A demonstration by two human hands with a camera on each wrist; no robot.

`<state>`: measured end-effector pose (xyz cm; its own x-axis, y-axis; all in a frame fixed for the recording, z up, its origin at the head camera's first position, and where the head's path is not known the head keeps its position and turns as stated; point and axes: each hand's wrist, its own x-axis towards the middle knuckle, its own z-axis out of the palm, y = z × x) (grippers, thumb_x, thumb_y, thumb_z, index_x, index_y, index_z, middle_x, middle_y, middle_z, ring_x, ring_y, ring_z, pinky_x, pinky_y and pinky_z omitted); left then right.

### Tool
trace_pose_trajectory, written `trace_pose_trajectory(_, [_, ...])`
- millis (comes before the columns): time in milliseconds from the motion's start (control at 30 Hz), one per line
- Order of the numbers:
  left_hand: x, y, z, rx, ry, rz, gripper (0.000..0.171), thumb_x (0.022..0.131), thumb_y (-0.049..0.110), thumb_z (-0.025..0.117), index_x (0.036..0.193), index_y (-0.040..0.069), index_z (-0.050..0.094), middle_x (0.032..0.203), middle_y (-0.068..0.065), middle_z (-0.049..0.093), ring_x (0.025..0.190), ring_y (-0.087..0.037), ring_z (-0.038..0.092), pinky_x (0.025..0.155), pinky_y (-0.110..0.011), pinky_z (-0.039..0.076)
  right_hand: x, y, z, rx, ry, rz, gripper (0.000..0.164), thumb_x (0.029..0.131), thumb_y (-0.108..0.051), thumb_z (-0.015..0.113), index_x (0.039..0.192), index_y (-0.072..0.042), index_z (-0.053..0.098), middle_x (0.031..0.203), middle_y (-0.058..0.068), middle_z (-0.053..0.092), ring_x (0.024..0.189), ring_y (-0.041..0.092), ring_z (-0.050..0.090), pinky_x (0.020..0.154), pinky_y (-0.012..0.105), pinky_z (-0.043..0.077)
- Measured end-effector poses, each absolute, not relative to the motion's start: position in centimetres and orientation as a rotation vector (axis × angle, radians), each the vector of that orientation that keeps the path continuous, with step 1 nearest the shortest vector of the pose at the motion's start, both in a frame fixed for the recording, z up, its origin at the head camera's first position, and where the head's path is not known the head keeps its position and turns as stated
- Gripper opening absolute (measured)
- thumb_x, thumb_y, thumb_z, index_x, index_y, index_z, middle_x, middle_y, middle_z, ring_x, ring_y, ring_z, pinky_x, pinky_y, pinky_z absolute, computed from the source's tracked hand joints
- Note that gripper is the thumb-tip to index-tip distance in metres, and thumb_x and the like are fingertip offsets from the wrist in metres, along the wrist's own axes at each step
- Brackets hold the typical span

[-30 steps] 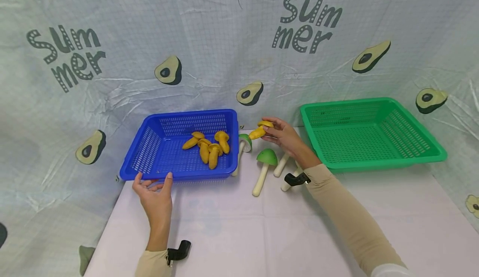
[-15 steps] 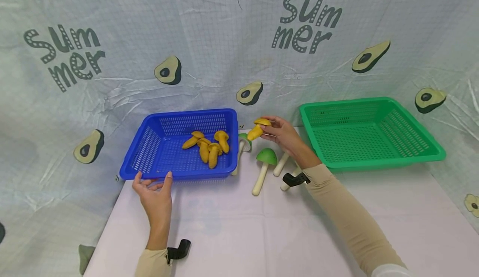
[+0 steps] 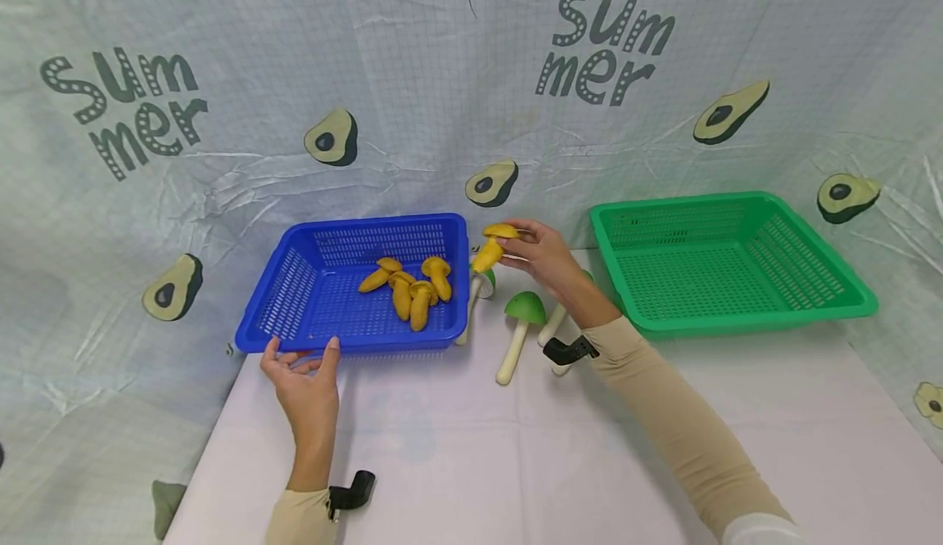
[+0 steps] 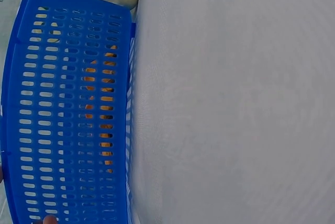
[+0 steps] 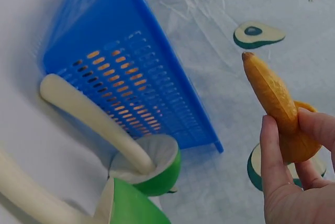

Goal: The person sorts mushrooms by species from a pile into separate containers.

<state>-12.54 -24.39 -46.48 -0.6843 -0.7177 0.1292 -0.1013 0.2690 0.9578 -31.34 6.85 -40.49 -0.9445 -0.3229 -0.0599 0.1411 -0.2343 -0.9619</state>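
In the head view, my right hand pinches a yellow toy mushroom between thumb and fingers, just right of the blue basket. The right wrist view shows this mushroom with its stem end pointing up and left. My left hand holds the front rim of the blue basket near its left corner; fingertips touch the outer wall in the left wrist view. Several yellow mushrooms lie in the basket's right half.
Green-capped mushrooms with long white stems lie on the white table between the baskets, one against the blue basket's side. A green basket stands at the right. A printed cloth hangs behind.
My right hand has moved left with the yellow mushroom, towards the blue basket's right rim, and risen slightly. The left hand and both baskets have stayed in place.
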Motion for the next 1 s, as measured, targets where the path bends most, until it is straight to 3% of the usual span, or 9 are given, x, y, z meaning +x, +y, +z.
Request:
trace_pose_trajectory(200, [-12.5,-24.4,-46.5,0.728,-1.979,-1.448,0.087,0.094,0.035,0.073,0.157,0.013,0.017,0.116,0.001,0.040,0.092,-0.008,0.052,0.070,-0.008,0.046,-31.0,5.6,-39.8,-0.271,1.726,-2.245,0.044,0.100,0.000,0.060,0.143,0.000,0.049,0.130,0.017,0.055,0.108,0.023,0.064,0.100,0.041,0.052])
trace_pose_trajectory(467, [-12.4,-24.5,-46.5,0.731,-1.983,-1.455,0.087,0.095,0.036,0.072,0.158,0.014,0.016,0.124,-0.010,0.042,0.093,-0.008,0.051,0.070,-0.007,0.045,-30.9,4.1,-39.6,-0.347,1.747,-2.192,0.041,0.099,-0.001,0.062,0.140,-0.004,0.054,0.131,0.014,0.059,0.108,0.021,0.066,0.093,0.035,0.057])
trace_pose_trajectory(767, [-12.3,-24.5,-46.5,0.728,-1.976,-1.454,0.087,0.094,0.034,0.073,0.157,0.013,0.017,0.117,-0.001,0.041,0.092,-0.009,0.052,0.070,-0.007,0.046,-31.1,2.6,-39.6,-0.365,1.765,-2.142,0.042,0.098,0.001,0.063,0.139,-0.004,0.054,0.129,0.013,0.061,0.112,0.025,0.065,0.098,0.044,0.055])
trace_pose_trajectory(1000, [-12.4,-24.5,-46.5,0.725,-1.982,-1.443,0.087,0.094,0.035,0.073,0.157,0.013,0.017,0.116,0.000,0.040,0.093,-0.009,0.051,0.070,-0.007,0.046,-31.2,1.9,-39.7,-0.390,1.802,-2.109,0.040,0.098,0.000,0.063,0.138,-0.004,0.056,0.127,0.012,0.063,0.112,0.024,0.065,0.097,0.042,0.055])
